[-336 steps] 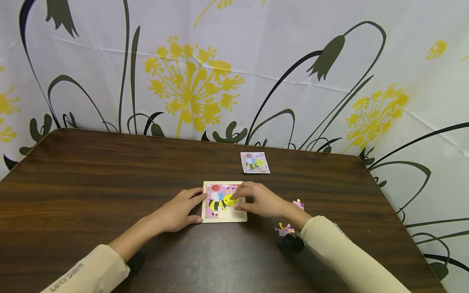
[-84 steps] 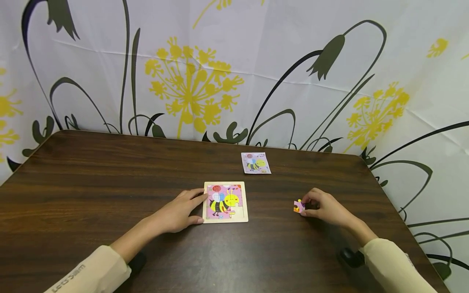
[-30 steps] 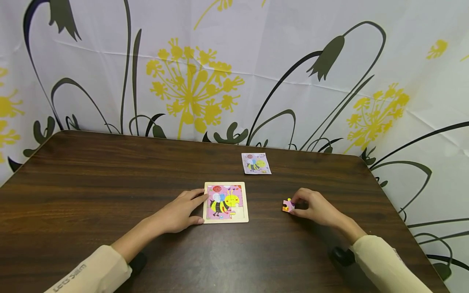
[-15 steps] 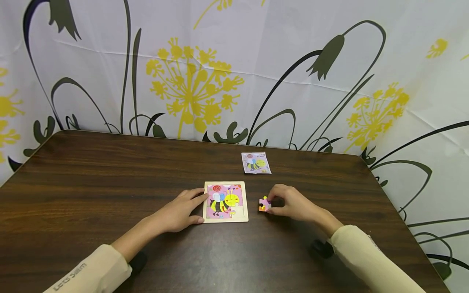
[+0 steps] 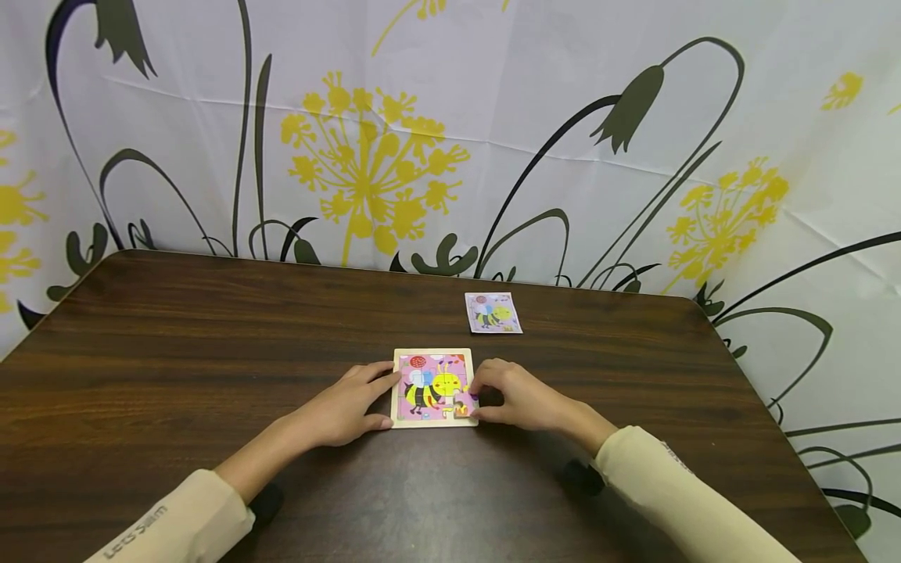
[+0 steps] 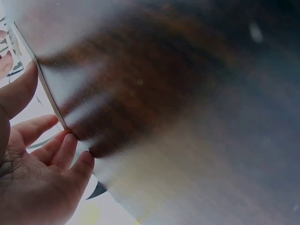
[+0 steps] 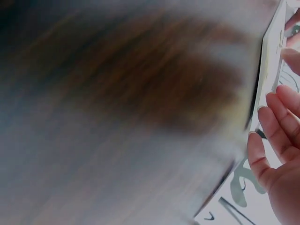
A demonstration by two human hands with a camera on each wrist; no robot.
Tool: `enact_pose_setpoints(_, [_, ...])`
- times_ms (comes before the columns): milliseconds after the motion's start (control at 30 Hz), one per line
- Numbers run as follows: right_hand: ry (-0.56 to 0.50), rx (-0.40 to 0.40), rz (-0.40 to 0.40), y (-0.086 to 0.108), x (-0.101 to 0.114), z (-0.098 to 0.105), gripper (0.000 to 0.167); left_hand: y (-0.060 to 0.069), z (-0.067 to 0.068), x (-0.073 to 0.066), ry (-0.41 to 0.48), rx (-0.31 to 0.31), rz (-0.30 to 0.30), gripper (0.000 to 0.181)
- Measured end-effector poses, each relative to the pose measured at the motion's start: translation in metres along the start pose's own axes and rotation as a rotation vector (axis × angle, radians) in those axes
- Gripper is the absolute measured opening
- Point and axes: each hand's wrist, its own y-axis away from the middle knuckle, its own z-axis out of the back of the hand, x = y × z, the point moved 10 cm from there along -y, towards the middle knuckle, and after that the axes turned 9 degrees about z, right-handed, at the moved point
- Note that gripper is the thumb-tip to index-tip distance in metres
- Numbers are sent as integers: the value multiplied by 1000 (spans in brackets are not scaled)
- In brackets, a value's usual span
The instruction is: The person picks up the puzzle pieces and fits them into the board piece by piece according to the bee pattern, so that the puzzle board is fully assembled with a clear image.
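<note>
A square wooden puzzle tray (image 5: 430,353) lies mid-table, filled with a bee picture except at its lower right corner. My left hand (image 5: 336,407) rests against the tray's left side, index finger over the rim and thumb at the lower left corner. With thumb and fingers my right hand (image 5: 517,397) pinches a pink puzzle piece (image 5: 462,403) over that lower right gap. The piece appears slightly off the pieces beside it; whether it touches the tray floor I cannot tell. The right wrist view shows the right hand's fingers (image 7: 276,122) by the tray edge, with the piece out of sight.
A small printed card (image 5: 493,313) with the same bee picture lies behind the tray, towards the right. The dark wooden table (image 5: 211,328) ends at a white flower-patterned cloth (image 5: 535,94) at the back.
My right hand has carried the puzzle piece left from the table's right side to the tray's lower right corner. Another piece has joined the picture since the oldest frame. My left hand stays put.
</note>
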Motion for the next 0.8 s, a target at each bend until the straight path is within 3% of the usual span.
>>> enact_pose_setpoints(333, [24, -9, 12, -8, 5, -6, 20, -1, -1, 0, 1, 3, 1, 62])
enact_pose_setpoints(800, [30, 17, -52, -6, -1, -11, 23, 0, 0, 0, 4, 1, 7, 61])
